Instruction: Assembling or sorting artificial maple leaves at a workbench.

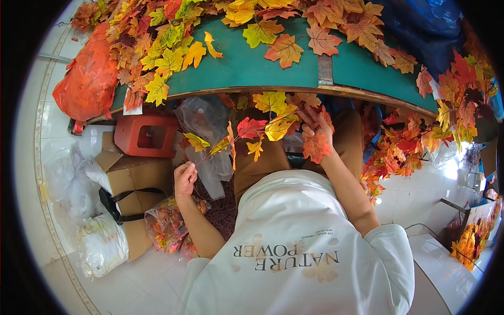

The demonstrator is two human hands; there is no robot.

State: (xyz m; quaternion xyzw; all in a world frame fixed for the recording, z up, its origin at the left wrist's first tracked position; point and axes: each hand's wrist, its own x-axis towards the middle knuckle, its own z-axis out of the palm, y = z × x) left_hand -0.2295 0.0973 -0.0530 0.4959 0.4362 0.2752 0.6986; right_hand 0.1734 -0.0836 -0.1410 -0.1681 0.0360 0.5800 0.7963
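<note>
Left hand [186, 179] pinches the end of a thin stem [204, 159] – part of a yellow, red and orange artificial maple-leaf garland [251, 127]. Right hand [322, 129] is at the leafy end, fingers loosely spread – can't tell if it grips. Garland spans between both hands, above the brown trousers [255, 161], near the wood-edged green tabletop [247, 68]. Red plastic stool [126, 135] and brown cardboard box [143, 178] sit left.

a pale white short-sleeved t-shirt [304, 226] with dark lettering [286, 256] and faint leaf-like prints [321, 272]; brown trousers [346, 140].
</note>
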